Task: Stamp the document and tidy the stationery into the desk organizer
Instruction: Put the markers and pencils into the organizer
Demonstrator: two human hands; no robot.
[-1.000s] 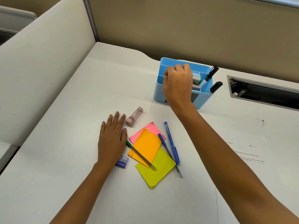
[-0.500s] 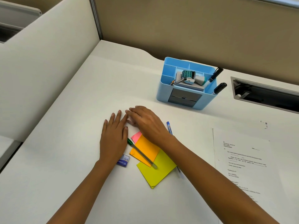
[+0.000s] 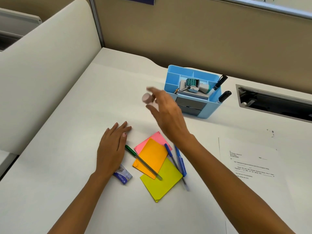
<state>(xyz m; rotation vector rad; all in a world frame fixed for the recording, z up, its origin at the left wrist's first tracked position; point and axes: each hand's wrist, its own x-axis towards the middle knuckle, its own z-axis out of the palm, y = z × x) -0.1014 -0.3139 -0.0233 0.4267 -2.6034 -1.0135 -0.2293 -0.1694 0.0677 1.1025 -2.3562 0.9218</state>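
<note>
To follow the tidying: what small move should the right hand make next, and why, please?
Probably carry the pink tube to the blue organizer and drop it into an empty back compartment; the right hand holds it raised just left of it.

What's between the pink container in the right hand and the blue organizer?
Nothing visible. The right hand holds the pink container in the air just left of the organizer, over bare desk. The stamp fills the middle compartment; the left ones look free.
</note>
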